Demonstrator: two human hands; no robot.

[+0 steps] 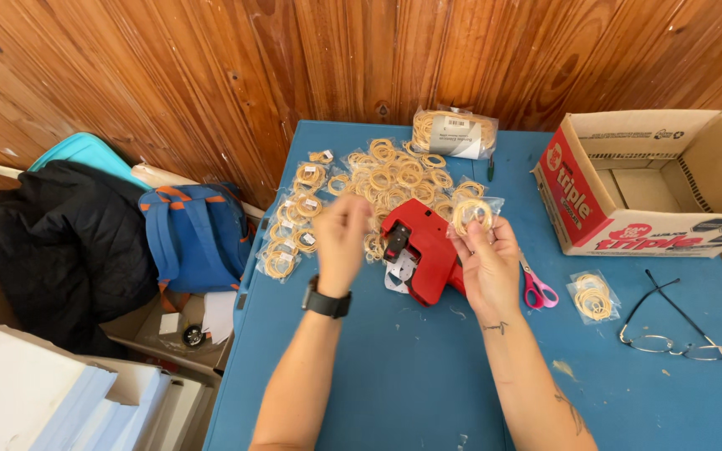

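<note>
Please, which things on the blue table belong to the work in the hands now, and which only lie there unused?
In use:
right hand holding a small clear bag of rubber bands
left hand
red label gun
loose rubber bands
filled bags

Lying about:
scissors
eyeglasses
cardboard box

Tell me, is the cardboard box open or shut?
Open. The box has its flaps up, showing the bare inside.
</note>
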